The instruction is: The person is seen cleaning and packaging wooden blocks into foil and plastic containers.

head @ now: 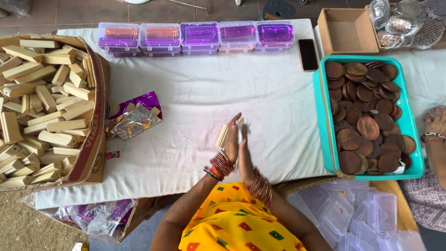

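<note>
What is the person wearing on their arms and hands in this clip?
Both forearms are bare, with no sleeves showing. The left hand has a stack of red and orange bangles at the wrist; the right hand has a stack of dark red bangles. No gloves or rings are visible.

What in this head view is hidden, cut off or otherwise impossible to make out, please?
- Pale wooden blocks between the palms: the left hand and right hand cover most of them; count unknown.
- Cardboard box of blocks: cut off by the left edge.
- Purple-lidded boxes: glare on the lids hides their contents.
- Another person's hand: cut off by the right edge.
- Teal tray: lower discs buried.
</note>
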